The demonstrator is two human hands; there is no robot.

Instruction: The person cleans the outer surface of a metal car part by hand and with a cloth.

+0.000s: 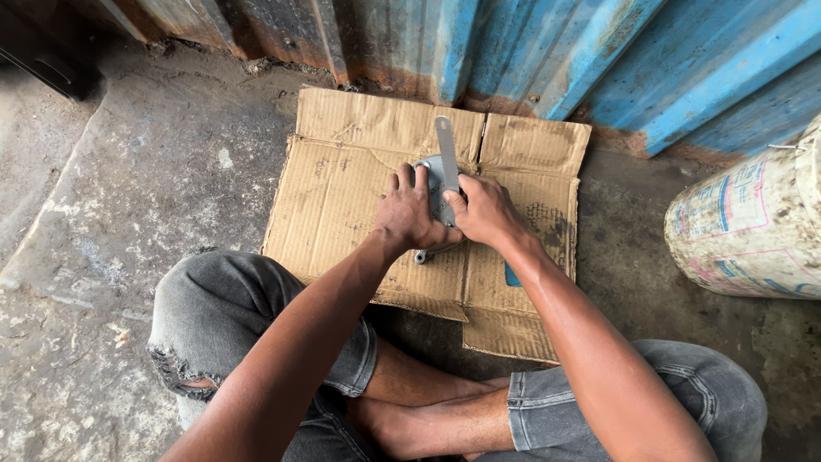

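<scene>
Left hand (409,214) lies flat, fingers spread, pressing the grey metal part (434,184) onto the cardboard (342,162) at mid-sheet. Looks rigid, fairly heavy, probably greasy; expect it to slide, so keep your palm bearing down on its broad face. Right hand (486,210) pinches closed on the flat metal strip (445,150) standing up from the part; hold it low, near the base.

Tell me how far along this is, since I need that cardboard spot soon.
Done: a flattened cardboard sheet is laid out and a grey metal part sits on it. In hand: the left hand presses on the part while the right hand works a flat metal tool against it. Left: a spanner-like tool lies under the hands; how much remains can't be judged.
</scene>
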